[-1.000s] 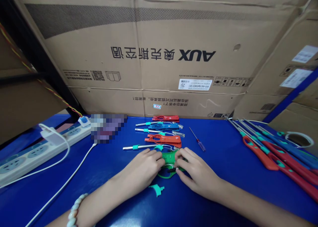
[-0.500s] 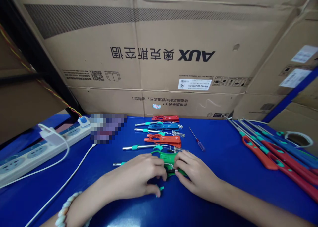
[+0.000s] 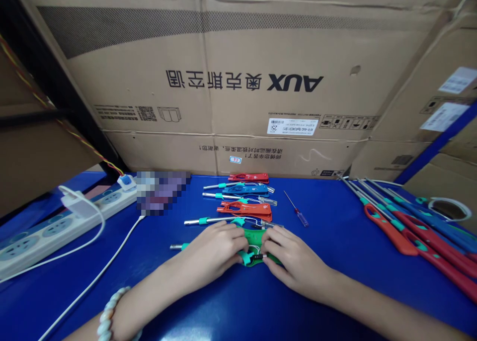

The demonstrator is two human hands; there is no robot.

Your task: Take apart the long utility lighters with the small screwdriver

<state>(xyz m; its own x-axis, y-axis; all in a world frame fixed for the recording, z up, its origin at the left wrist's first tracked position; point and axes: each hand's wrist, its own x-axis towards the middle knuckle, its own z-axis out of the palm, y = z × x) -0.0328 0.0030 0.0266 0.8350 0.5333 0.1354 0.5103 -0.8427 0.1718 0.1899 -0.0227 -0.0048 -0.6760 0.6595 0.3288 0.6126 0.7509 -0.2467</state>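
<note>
My left hand [image 3: 219, 249] pinches a small turquoise trigger [image 3: 246, 257] over the near side of an open green lighter casing [image 3: 254, 237]. Thumb and fingertips of my right hand [image 3: 294, 261] close on the end of a short black cylindrical part [image 3: 257, 257] with a thin white wire beside it. The trigger's right side meets or nearly meets this black part. Both hands cover much of the casing. A metal lighter tube [image 3: 176, 246] sticks out to the left from under my left hand.
Beyond my hands lie opened lighters with orange [image 3: 246, 209], blue [image 3: 248, 189] and red [image 3: 249, 177] casings. A purple-handled screwdriver [image 3: 301, 216] lies to their right. Several long lighters [image 3: 389, 231] are piled at right. A power strip [image 3: 55, 226] runs along the left; a cardboard box [image 3: 223, 42] stands behind.
My left hand has brought the turquoise trigger up from the tabletop side onto the green casing, beside the black part. Its fingers have closed. My right hand has hardly moved.
</note>
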